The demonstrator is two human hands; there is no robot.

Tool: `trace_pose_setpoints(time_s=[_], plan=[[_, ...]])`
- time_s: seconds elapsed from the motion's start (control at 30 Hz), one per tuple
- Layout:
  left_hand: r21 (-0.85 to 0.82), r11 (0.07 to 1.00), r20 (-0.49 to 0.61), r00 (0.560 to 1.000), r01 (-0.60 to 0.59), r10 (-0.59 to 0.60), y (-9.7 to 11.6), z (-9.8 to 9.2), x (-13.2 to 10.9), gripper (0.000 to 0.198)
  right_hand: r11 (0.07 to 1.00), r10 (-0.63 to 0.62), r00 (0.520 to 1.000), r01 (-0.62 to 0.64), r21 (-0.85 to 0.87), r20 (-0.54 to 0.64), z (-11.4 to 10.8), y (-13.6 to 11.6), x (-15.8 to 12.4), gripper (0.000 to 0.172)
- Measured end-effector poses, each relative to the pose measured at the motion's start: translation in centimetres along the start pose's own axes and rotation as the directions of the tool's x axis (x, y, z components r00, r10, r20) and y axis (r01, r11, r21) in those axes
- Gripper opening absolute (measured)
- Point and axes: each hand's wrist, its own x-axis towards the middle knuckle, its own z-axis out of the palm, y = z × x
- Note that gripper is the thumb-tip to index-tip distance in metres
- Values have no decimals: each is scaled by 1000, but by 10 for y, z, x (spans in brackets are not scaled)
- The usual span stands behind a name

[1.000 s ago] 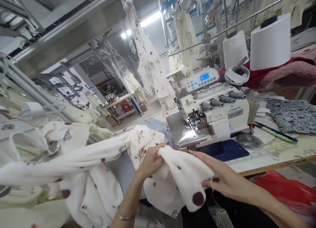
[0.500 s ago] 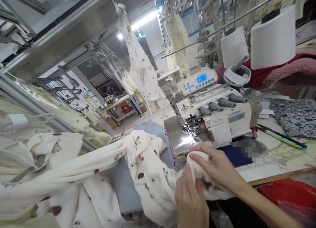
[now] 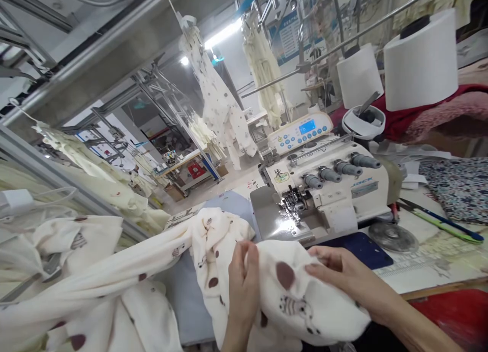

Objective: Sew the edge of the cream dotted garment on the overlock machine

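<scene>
The cream spotted garment (image 3: pixel 301 296), soft, light and likely floppy, best gripped at its bunched edge, lies near the overlock machine (image 3: pixel 324 189), pinched between the left hand (image 3: pixel 244 286) and right hand (image 3: pixel 343 275), fingers closed on cloth.

At lower centre of the frame, the left hand (image 3: pixel 244 286) and right hand (image 3: pixel 339 273) both grip a bunched fold of cream printed fabric (image 3: pixel 297 301). The fabric trails toward the lower left. Directly above the hands sits a white overlock sewing machine (image 3: pixel 324 189) on the table (image 3: pixel 430 260). Two white thread cones (image 3: pixel 419 59) stand at upper right.
</scene>
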Motion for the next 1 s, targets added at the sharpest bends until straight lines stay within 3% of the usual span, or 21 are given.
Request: trace_pose_setpoints(time_s=[0.07, 0.13, 0.2, 0.3, 0.37, 0.43, 0.57, 0.7, 0.87, 0.93, 1.0], plan=[[175, 966, 40, 982, -189, 184, 2, 8, 2, 41, 1000, -21, 995, 19, -12, -101, 4, 5, 5, 41], [302, 881, 116, 931, -364, 345, 3, 16, -3, 52, 997, -72, 985, 65, -53, -154, 7, 8, 9, 40], [281, 851, 226, 892, -444, 391, 3, 18, -7, 44, 991, -120, 975, 106, -80, -186, 8, 11, 10, 38], [176, 917, 301, 906, -358, 296, 5, 5, -2, 23, 990, -120, 972, 103, -94, -200, 5, 16, 9, 37], [238, 931, 218, 950, -275, 225, 9, -7, 13, 20, 994, -76, 968, 55, -94, -238, 4, 19, 7, 40], [390, 878, 135, 960, -279, 245, 16, -10, 35, 23, 996, -43, 943, 16, -86, -330, 7, 20, 6, 44], [583, 700, 214, 909, -413, 358, 20, 16, 82, 22, 994, -59, 844, 0, -109, -532, 16, 18, 8, 52], [593, 658, 288, 885, -464, 365, 11, 48, 120, 21, 979, -116, 782, -14, -203, -613, 15, 18, 16, 57], [523, 659, 363, 840, -541, 402, 3, 53, 144, 9, 882, -316, 735, -5, -470, -600, -1, 34, 29, 59], [477, 660, 399, 812, -580, 425, 3, 43, 137, 10, 795, -457, 730, 78, -601, -509, -10, 47, 32, 55], [399, 656, 459, 759, -640, 462, 4, 29, 122, 32, 664, -607, 721, 229, -712, -334, -19, 60, 32, 47]])
